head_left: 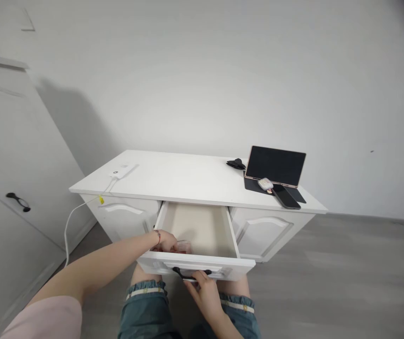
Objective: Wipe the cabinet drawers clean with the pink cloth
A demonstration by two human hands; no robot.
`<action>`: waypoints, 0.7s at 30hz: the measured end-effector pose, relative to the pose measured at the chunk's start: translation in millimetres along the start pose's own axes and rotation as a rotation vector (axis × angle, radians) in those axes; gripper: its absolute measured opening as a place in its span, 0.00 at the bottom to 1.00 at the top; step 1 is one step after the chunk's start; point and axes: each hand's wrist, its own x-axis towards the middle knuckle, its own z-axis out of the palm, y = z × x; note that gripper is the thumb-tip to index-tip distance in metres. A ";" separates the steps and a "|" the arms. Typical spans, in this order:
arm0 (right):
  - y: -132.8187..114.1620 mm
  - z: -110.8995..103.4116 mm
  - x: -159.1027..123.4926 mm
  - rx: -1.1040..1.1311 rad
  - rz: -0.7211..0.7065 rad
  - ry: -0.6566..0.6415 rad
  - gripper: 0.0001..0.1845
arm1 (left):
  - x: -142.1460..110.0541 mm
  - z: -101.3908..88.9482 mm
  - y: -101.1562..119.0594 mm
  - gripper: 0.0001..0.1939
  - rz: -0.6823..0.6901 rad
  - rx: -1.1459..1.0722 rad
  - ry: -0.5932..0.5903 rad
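Observation:
The white drawer [219,230] of the desk is pulled out towards me. Inside its front left corner is my left hand [167,241], with the fingers closed at a small clear, pinkish box [185,246]; the drawer front hides the box's lower part and some fingertips. My right hand [203,289] has its fingers curled round the right part of the black drawer handle [184,274]. Apart from the box near the front, the drawer's pale bottom shows bare.
On the white desk top [173,174] a tablet [275,165] stands in a dark cover at the right. A phone [285,197], a small white case [265,184] and a black folded item [236,164] lie around it. A white power strip [122,170] trails its cable left, near a cabinet [14,141].

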 end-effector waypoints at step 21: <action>7.3 -2.7 41.2 -0.211 0.063 -0.024 0.15 | -157.8 15.9 10.5 0.19 -0.135 -1.606 1.544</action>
